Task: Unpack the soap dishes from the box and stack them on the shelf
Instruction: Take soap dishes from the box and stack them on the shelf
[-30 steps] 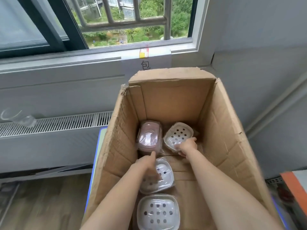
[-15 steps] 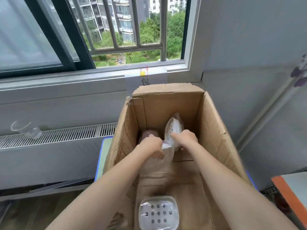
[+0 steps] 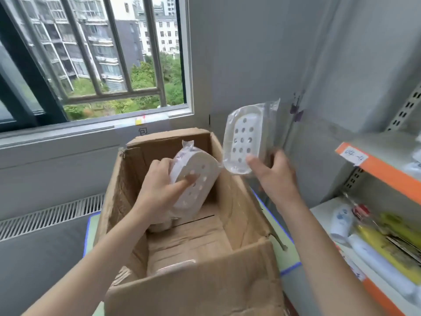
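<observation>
One bagged soap dish (image 3: 196, 179) is gripped by the left hand (image 3: 159, 188) over the box (image 3: 239, 201). Another soap dish (image 3: 243, 137) is pinched by the right hand (image 3: 275, 176). The shelf label (image 3: 353, 156) is handwritten and unreadable.

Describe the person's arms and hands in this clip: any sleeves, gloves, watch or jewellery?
Both forearms are bare up to the frame edge, with no sleeve in view. The left hand and right hand wear no gloves. No watch, bracelet or ring shows on either, though the image is slightly blurred.
</observation>
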Tool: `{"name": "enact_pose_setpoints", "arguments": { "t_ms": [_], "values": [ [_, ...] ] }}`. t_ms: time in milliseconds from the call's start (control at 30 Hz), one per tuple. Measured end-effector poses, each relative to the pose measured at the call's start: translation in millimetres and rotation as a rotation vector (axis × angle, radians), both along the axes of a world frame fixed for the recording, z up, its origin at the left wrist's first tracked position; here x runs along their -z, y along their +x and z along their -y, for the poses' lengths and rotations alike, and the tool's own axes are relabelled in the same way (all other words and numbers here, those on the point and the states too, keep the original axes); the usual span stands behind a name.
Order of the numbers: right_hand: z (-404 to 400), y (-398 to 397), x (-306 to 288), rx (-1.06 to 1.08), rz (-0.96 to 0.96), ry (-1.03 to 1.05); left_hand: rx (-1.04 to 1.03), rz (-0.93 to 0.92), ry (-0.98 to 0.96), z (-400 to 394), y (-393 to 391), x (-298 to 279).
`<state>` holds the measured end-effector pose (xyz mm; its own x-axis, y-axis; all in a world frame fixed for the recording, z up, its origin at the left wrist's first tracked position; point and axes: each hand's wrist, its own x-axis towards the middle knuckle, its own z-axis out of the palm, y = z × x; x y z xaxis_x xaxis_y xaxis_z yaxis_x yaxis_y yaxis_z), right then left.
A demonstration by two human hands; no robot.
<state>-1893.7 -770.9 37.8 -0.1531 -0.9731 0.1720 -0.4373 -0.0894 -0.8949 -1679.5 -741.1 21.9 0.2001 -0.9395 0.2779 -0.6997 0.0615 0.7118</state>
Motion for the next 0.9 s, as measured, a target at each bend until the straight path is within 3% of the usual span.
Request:
{"name": "enact_pose_setpoints", "arguments": {
  "t_ms": [133, 367, 633, 900],
  "values": [
    [-37, -67, 6, 0.126, 0.138, -0.013, 0.052, -0.344, -0.072, -9, -55, -14],
    [-118, -194, 29, 0.321, 0.253, -0.014, 0.247, -0.828, 0.010, -48, -205, -6],
    [-203, -327, 34, 0.560, 0.326, -0.020, 0.417, -0.982, 0.356, -86, -365, 26],
    [-267, -426, 38, 0.753, 0.271, -0.040, 0.598, -0.986, 0.553, -111, -488, 37]
  ]
}}
